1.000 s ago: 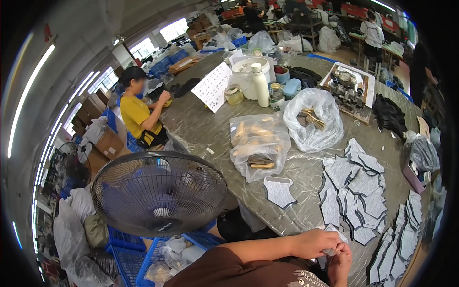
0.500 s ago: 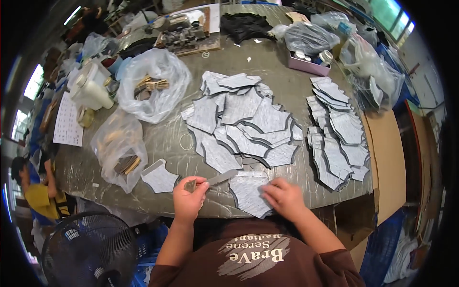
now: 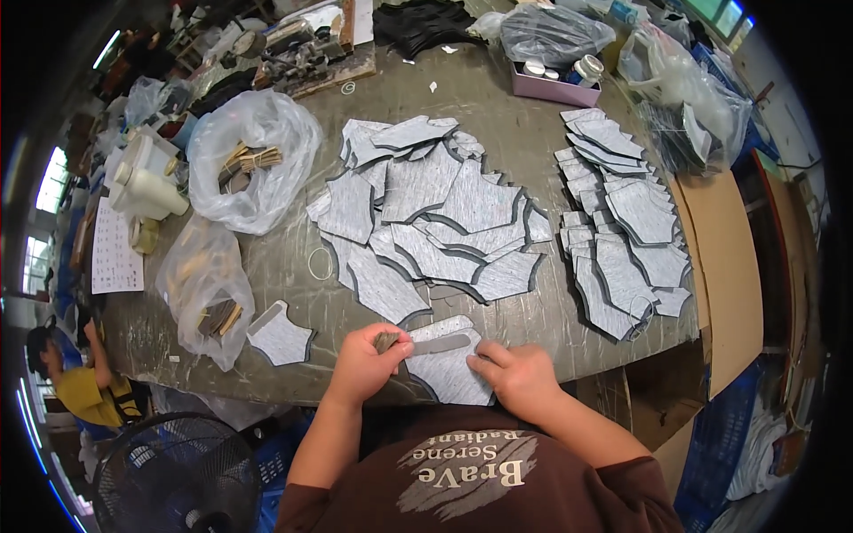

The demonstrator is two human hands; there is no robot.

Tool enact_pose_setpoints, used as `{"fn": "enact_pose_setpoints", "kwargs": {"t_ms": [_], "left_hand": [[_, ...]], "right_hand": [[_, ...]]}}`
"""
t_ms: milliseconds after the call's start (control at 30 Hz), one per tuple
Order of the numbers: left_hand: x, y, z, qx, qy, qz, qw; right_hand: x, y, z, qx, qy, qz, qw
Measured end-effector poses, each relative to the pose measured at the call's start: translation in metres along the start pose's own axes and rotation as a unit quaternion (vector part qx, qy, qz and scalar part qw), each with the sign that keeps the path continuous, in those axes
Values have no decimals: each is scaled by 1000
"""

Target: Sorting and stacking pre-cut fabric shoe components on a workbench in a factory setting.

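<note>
A light-grey speckled cut piece (image 3: 451, 377) with dark edges lies flat at the table's near edge, between my hands. My left hand (image 3: 369, 362) is closed, pinching one end of a narrow grey strip (image 3: 442, 344) that lies across the upper part of this piece. A small bundle of similar strips (image 3: 385, 341) shows in the same hand. With fingers bent together, my right hand (image 3: 520, 375) grips the piece's right edge, close to the strip's other end. To the left lies another cut piece (image 3: 283, 336) with a strip along its upper-left edge.
A large heap of grey cut pieces (image 3: 431, 200) covers the table's middle, and overlapping rows of them (image 3: 626, 231) lie at right. Plastic bags (image 3: 289, 133) with brown strip bundles stand at left. A pink box (image 3: 555, 87) holds jars. A black fan (image 3: 178, 480) is at lower left.
My left hand has brought the strip to the right, from beside the piece's upper-left corner onto its upper part. My right hand has moved slightly onto the piece's right edge. The view has shifted.
</note>
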State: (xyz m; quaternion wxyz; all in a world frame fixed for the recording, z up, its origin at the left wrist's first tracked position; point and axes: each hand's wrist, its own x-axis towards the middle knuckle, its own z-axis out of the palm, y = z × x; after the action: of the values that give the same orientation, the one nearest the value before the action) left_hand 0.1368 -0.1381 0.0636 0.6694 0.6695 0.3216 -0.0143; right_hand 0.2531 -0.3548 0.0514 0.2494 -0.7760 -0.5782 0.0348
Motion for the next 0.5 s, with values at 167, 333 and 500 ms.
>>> {"fn": "enact_pose_setpoints", "kwargs": {"t_ms": [167, 333, 500], "left_hand": [[-2, 5, 5, 0, 20, -11, 1000], [0, -2, 6, 1, 24, -9, 1000], [0, -3, 8, 6, 25, -4, 1000]], "right_hand": [[-3, 1, 5, 17, 19, 7, 1000], [-3, 2, 6, 28, 22, 11, 999], [-4, 2, 7, 29, 37, 11, 999]]}}
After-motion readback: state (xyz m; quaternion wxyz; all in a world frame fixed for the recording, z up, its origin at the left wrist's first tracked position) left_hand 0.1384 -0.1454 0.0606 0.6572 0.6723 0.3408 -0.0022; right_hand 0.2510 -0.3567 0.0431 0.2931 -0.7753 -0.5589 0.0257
